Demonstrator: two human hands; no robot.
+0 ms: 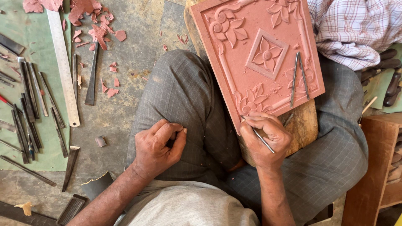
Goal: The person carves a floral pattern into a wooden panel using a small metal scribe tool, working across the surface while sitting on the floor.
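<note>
Grey floor (125, 37) holds many tools; the right hand (264, 140) pinches a thin tool (257, 133) at the tile (257, 54)'s bottom edge. Small, slow scrapes look best, and the left hand (159, 146), fingers curled on the knee, could steady the tile.

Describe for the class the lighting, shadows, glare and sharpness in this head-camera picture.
Head view: soft, even daylight, no harsh glare; the red carved panel shows gentle relief shadows. Right hand with its thin metal tool and left hand are sharp; the steel ruler has a mild sheen; slight wide-angle stretch at the edges.
</note>
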